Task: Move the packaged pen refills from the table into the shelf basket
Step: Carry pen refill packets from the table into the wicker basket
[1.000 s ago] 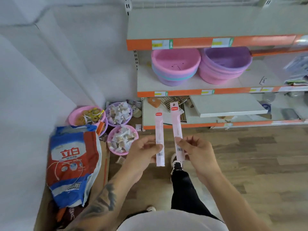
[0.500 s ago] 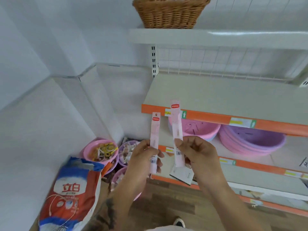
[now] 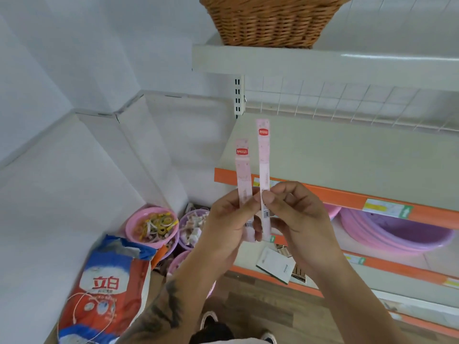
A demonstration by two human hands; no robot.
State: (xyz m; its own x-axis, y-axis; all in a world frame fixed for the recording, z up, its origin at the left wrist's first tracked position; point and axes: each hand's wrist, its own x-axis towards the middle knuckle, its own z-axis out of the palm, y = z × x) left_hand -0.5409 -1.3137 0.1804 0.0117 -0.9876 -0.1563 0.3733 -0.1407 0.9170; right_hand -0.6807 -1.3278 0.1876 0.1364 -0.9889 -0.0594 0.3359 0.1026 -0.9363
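Basket [image 3: 270,23] on top shelf [image 3: 323,63], above refills [image 3: 263,165].

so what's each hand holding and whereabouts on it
Left hand pinches one pink refill pack on its lower half, near the barcode; right hand pinches the other, taller-held pack around its middle.

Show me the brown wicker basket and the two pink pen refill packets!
Brown wicker basket [image 3: 268,21], head view, woven front wall.
Left pink pen refill packet [image 3: 243,175], head view, upper strip.
Right pink pen refill packet [image 3: 263,157], head view, upper strip.
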